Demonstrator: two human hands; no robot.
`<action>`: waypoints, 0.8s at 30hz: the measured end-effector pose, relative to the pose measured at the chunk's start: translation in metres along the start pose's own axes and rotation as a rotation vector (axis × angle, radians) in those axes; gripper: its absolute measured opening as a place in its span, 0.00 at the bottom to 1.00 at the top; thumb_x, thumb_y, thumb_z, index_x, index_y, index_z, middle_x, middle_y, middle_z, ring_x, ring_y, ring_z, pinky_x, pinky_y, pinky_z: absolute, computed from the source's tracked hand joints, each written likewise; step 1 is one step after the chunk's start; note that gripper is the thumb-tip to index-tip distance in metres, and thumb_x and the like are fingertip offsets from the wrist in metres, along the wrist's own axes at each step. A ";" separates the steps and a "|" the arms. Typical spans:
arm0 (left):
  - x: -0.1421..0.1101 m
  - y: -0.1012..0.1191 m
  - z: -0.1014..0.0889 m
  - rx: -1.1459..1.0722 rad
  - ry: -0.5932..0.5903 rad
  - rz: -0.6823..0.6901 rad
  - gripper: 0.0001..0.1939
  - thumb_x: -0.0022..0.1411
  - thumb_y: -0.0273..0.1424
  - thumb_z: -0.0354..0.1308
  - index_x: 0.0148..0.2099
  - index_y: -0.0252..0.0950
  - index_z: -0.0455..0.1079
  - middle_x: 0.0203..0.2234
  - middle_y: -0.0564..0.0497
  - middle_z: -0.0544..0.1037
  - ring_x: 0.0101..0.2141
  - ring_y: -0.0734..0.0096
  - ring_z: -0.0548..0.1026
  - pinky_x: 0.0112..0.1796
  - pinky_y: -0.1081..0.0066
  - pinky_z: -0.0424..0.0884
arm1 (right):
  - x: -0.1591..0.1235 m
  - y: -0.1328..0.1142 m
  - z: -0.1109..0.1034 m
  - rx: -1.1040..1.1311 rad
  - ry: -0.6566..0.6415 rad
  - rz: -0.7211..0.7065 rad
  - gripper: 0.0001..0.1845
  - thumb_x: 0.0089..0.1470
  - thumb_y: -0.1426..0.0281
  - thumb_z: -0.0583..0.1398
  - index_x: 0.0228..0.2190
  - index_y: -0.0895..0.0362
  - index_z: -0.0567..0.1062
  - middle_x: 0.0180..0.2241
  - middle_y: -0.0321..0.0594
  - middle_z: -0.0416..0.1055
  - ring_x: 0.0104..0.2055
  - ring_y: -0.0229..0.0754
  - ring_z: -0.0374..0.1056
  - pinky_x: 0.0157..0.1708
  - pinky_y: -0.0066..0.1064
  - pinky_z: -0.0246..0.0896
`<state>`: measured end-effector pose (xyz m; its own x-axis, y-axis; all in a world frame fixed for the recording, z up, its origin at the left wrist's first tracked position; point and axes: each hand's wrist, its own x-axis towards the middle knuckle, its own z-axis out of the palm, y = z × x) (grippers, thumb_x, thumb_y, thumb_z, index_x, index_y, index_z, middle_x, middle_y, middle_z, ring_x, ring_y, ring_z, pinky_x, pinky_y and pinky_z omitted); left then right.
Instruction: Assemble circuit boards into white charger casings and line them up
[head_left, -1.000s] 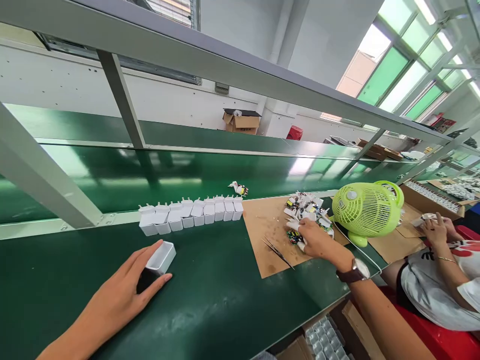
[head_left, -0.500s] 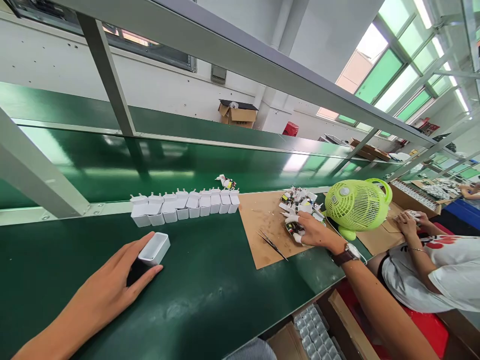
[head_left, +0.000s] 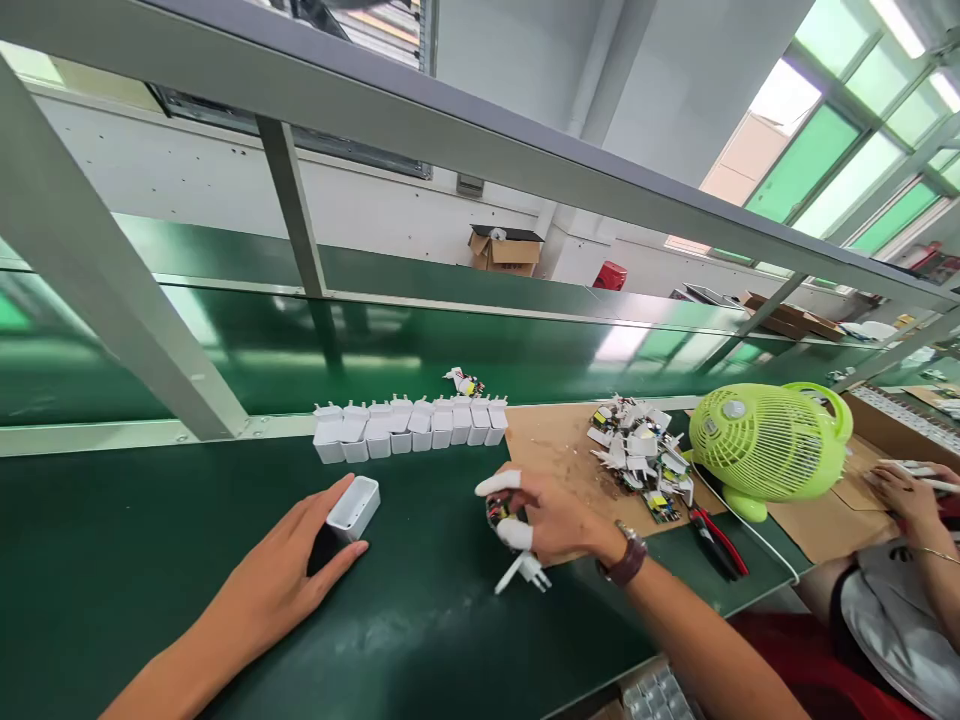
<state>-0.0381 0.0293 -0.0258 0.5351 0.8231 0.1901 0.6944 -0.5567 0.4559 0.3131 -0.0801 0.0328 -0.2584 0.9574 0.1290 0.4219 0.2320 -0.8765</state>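
Short of the tabletop's (head_left: 420, 640) far edge, the right hand (head_left: 559, 515) pinches a board (head_left: 498, 510).
Leftward, the half-curled left hand (head_left: 277, 560) holds a case (head_left: 354, 508), long axis pointing away.

Left of the green fan (head_left: 766, 440), the green workbench (head_left: 420, 620) carries a row of white cases (head_left: 409, 430), brown cardboard (head_left: 555, 445) and red-handled pliers (head_left: 716, 545).
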 end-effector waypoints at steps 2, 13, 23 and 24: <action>-0.004 -0.001 -0.001 0.001 0.013 0.011 0.36 0.67 0.51 0.51 0.72 0.45 0.55 0.59 0.43 0.75 0.51 0.50 0.79 0.45 0.62 0.78 | 0.020 -0.007 0.021 -0.148 -0.029 -0.096 0.23 0.56 0.64 0.66 0.53 0.53 0.75 0.44 0.42 0.75 0.40 0.42 0.74 0.42 0.36 0.73; -0.016 -0.005 0.007 -0.002 0.080 0.126 0.38 0.69 0.44 0.55 0.76 0.53 0.44 0.58 0.45 0.76 0.50 0.52 0.79 0.43 0.64 0.79 | 0.191 -0.006 -0.067 -0.696 -0.017 0.282 0.19 0.63 0.67 0.61 0.54 0.59 0.75 0.49 0.49 0.78 0.46 0.46 0.74 0.45 0.34 0.68; -0.025 -0.004 0.003 -0.002 0.061 0.091 0.38 0.70 0.37 0.56 0.76 0.50 0.44 0.60 0.43 0.75 0.53 0.49 0.77 0.45 0.63 0.79 | 0.283 0.010 -0.017 -0.945 -0.372 0.428 0.16 0.66 0.61 0.62 0.50 0.58 0.75 0.49 0.43 0.74 0.45 0.45 0.74 0.45 0.42 0.74; -0.025 -0.004 0.003 -0.003 0.063 0.108 0.38 0.71 0.38 0.55 0.76 0.50 0.43 0.60 0.43 0.75 0.53 0.49 0.77 0.45 0.63 0.79 | 0.282 0.007 -0.024 -0.967 -0.354 0.417 0.17 0.66 0.61 0.62 0.50 0.57 0.74 0.50 0.44 0.74 0.46 0.45 0.74 0.46 0.42 0.74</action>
<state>-0.0532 0.0110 -0.0350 0.5749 0.7641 0.2927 0.6330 -0.6420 0.4326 0.2640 0.1954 0.0735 -0.1070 0.9244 -0.3660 0.9937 0.0874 -0.0696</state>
